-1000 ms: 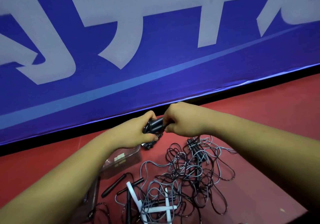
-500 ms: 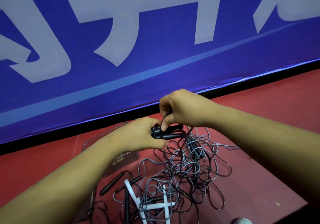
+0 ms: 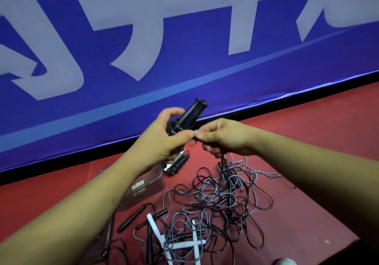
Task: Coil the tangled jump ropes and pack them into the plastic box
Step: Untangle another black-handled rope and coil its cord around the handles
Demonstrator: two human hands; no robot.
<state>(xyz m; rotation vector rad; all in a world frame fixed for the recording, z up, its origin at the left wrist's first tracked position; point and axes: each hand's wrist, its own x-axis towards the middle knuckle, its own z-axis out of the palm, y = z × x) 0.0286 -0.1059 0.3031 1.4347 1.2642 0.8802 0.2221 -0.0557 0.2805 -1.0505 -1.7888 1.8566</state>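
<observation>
Left hand (image 3: 162, 139) grips black handles (image 3: 191, 113), right hand (image 3: 227, 137) pinches cord (image 3: 222, 160): advise taut, even wraps, drawing slack gently from tangle (image 3: 215, 201).

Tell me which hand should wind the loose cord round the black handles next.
Right, probably. The right hand pinches the cord running down to the tangle, while the left hand is busy gripping the black handles.
</observation>
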